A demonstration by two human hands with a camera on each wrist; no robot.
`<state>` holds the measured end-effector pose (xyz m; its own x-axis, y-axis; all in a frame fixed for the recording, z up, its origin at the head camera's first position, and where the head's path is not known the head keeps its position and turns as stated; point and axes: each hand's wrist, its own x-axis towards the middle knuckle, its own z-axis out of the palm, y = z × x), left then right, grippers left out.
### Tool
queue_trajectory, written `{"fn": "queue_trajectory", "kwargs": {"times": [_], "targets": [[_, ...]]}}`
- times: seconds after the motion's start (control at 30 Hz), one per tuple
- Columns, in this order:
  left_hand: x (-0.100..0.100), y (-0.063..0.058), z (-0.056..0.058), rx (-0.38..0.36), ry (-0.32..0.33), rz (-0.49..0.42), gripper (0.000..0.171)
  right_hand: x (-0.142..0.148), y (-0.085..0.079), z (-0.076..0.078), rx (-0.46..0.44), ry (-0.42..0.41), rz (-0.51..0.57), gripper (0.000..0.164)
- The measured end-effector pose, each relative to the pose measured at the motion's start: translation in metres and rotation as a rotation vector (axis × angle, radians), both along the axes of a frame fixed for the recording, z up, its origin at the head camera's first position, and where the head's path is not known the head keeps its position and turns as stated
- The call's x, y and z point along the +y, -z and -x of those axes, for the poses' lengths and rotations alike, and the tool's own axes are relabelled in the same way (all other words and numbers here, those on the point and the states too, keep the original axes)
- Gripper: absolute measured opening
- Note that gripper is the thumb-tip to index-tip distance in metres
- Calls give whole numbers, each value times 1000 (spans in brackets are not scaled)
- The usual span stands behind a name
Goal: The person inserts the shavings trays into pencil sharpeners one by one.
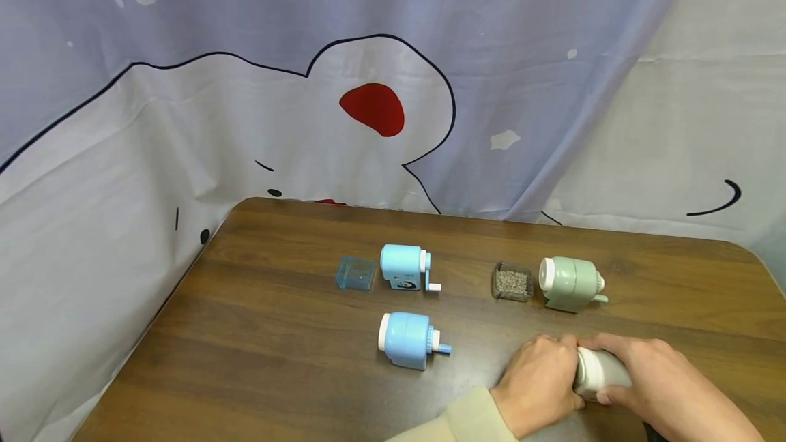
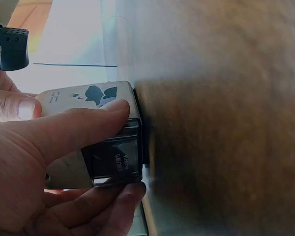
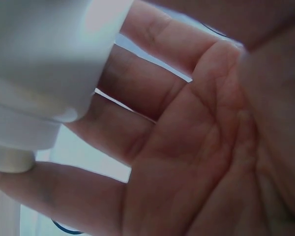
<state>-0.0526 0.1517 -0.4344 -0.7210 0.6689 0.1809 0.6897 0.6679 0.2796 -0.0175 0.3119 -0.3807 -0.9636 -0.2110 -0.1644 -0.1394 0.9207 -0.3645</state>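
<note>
At the table's front right, both hands are on a grey-white crank pencil sharpener (image 1: 613,368). My left hand (image 1: 540,384) grips its drawer end: in the left wrist view the thumb lies along one side of the dark see-through shavings drawer (image 2: 113,160), with fingertips at the opposite edge. The drawer sits in the body, close to the tabletop. From the other side my right hand (image 1: 660,384) holds the body, thumb in front and fingers over the top. Up close in the right wrist view, its fingers (image 3: 132,83) curl round the pale body (image 3: 44,59).
Behind the hands stands a green sharpener (image 1: 571,284), beside a drawer full of shavings (image 1: 512,282). Left of them are a light blue sharpener (image 1: 402,266), a see-through blue drawer (image 1: 355,273) and another blue sharpener (image 1: 408,340). A printed curtain (image 1: 276,121) hangs along the wooden table's back edge.
</note>
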Motion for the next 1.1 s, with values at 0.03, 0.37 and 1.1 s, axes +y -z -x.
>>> {"fn": "queue_trajectory", "kwargs": {"times": [0.03, 0.37, 1.1], "targets": [[0, 0, 0, -8, 0, -1, 57, 0, 0, -1, 14, -2, 1, 55], [-28, -24, -3, 23, 52, -9, 78, 3, 2, -1, 18, 0, -17, 72], [-216, -111, 79, -44, -248, -404, 55, -70, -81, 44, 423, -255, -145, 61]]}}
